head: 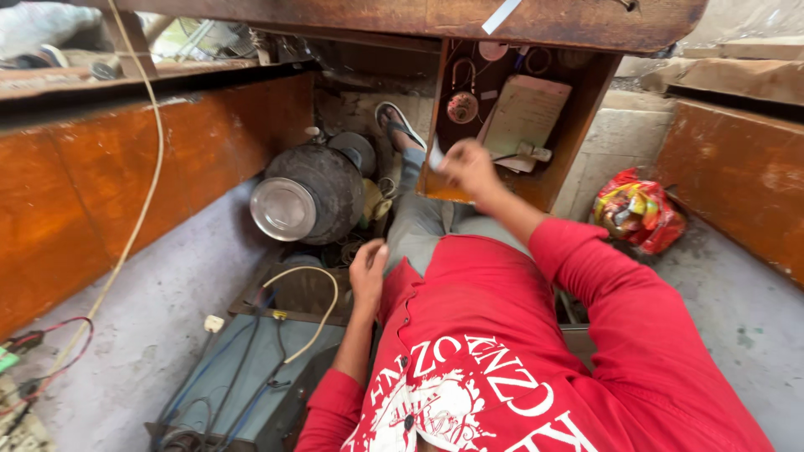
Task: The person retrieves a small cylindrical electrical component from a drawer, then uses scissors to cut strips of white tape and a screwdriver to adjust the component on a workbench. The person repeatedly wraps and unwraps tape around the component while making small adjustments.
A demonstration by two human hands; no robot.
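I sit on the floor in a red shirt and grey trousers, one sandalled foot (395, 119) stretched forward. My right hand (469, 167) is raised in front of an open wooden drawer (578, 109), blurred, with its fingers pinched on a small white piece (435, 156). In the drawer lie a pale notepad (526, 113), a round reddish coil (461, 107) and small odds and ends. My left hand (368, 272) rests by my left thigh, fingers loosely bent, holding nothing, beside a dark tray (297, 293).
A dark round pot with a shiny metal lid (306, 197) stands left of my leg. A grey-blue box (243, 368) with cables and a white cord (314, 322) lies at lower left. A red-and-yellow plastic bag (636, 209) sits right. Orange-brown wooden panels (92, 192) flank both sides.
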